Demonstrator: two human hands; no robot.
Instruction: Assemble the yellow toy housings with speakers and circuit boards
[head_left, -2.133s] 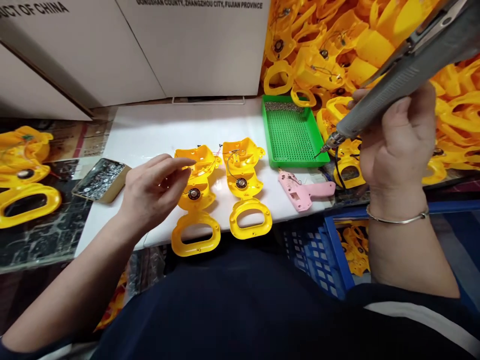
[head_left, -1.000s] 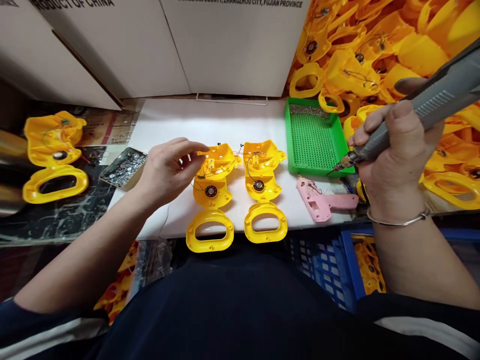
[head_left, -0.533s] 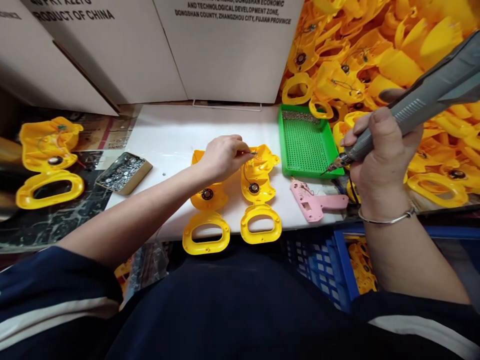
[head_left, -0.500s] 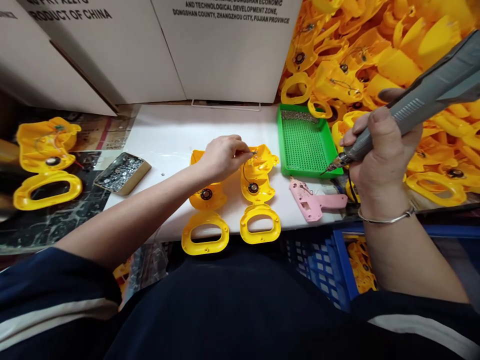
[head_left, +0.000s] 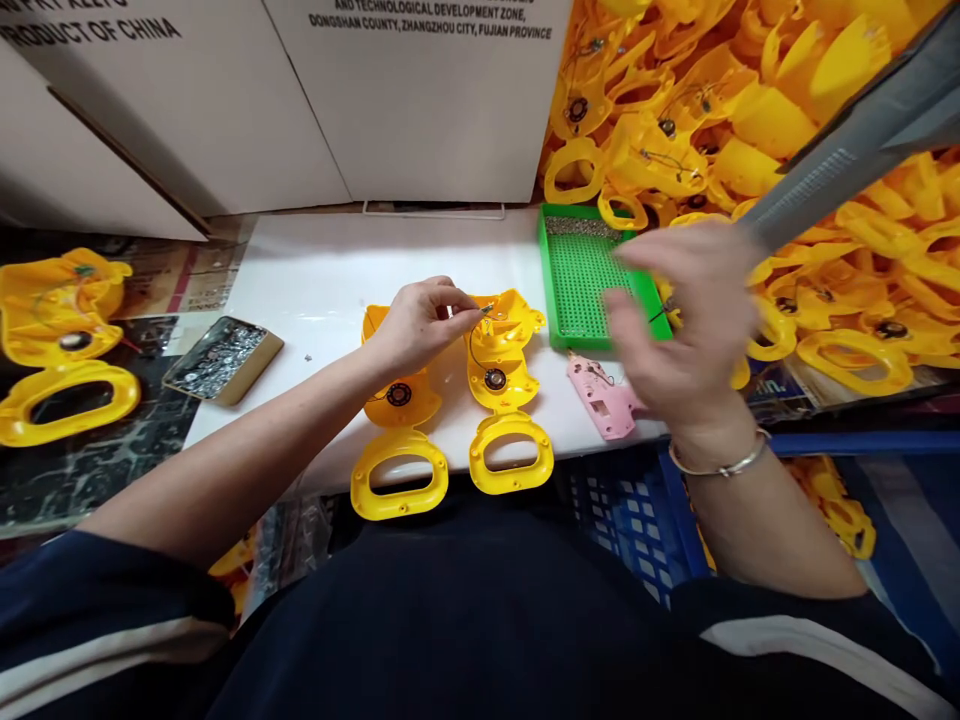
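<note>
My left hand (head_left: 412,328) pinches a small circuit board (head_left: 486,309) with thin wires, over the upper part of the right yellow plastic shell (head_left: 519,325). A round speaker (head_left: 494,379) sits in that shell. A second yellow shell (head_left: 420,400) with a speaker lies to its left, partly hidden by my left hand and forearm. My right hand (head_left: 694,315) is blurred by motion, its fingers apart, in front of the green tray (head_left: 551,290). The grey electric screwdriver (head_left: 832,175) is behind my right hand, its front end mostly hidden.
A pink glue gun (head_left: 604,405) lies right of the shells. A small box of metal parts (head_left: 247,370) stands at left, near another yellow shell (head_left: 45,310). Many yellow shells (head_left: 772,120) are heaped at back right. White cartons (head_left: 420,110) stand behind; a blue crate (head_left: 622,510) is below.
My left hand has moved right from the left shell to the right one and pinches its circuit board. My right hand has let go of the screwdriver and moved left, fingers opening.
</note>
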